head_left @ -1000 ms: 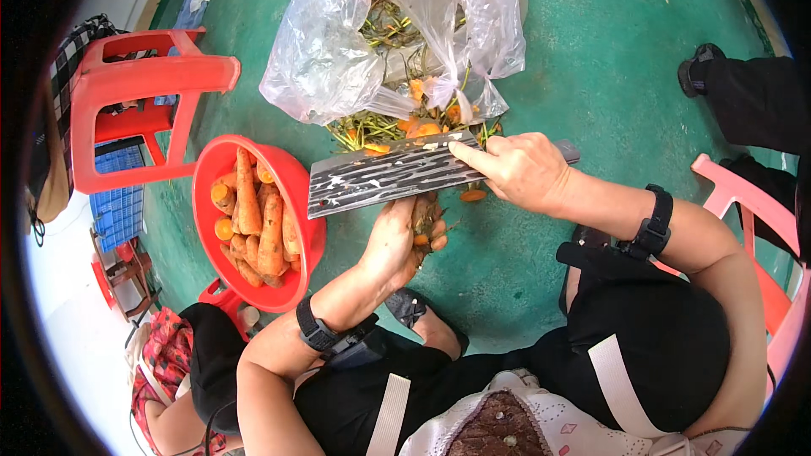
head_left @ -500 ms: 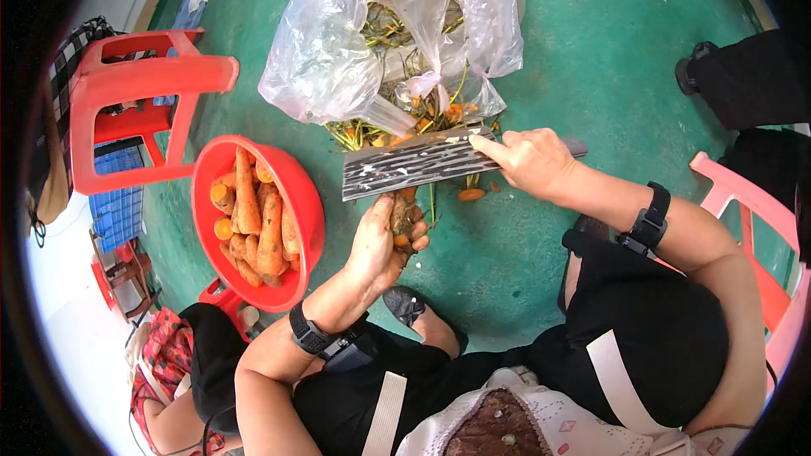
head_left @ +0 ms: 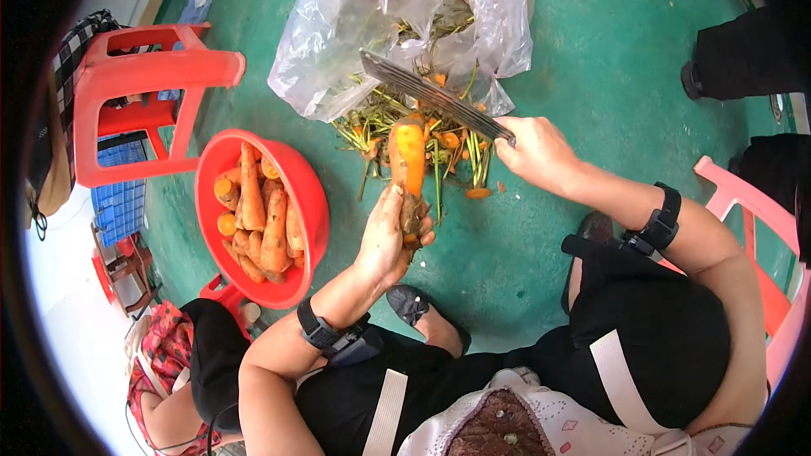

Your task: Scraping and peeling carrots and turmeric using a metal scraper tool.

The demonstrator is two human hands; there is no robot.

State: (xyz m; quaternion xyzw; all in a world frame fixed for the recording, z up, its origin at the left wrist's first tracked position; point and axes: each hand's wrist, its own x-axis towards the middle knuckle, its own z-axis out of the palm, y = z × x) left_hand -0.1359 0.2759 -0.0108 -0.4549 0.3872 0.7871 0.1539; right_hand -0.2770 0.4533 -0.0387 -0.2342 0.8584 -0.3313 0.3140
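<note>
My left hand [head_left: 390, 238] is closed around the muddy lower end of a carrot [head_left: 408, 156]. The carrot points away from me, and a bright orange cut or shaved face shows along its upper part. My right hand [head_left: 538, 155] grips the handle of a broad cleaver [head_left: 435, 100]. Its blade is raised beyond the carrot's far end, seen nearly edge-on and slanting up to the left. Beneath lie carrot trimmings and green stalks [head_left: 372, 122], at the mouth of a clear plastic bag [head_left: 329, 51].
A red basin [head_left: 318, 228] of whole carrots [head_left: 273, 232] stands to my left. Beyond it are a red plastic stool [head_left: 160, 70] and a blue crate [head_left: 118, 194]. Another person's dark trouser leg [head_left: 739, 55] is at the far right, near a pink chair [head_left: 743, 194]. The floor is green.
The cleaver has lifted and turned from broadside to nearly edge-on, uncovering the carrot in my left hand. That hand has hardly moved. The view has shifted slightly.
</note>
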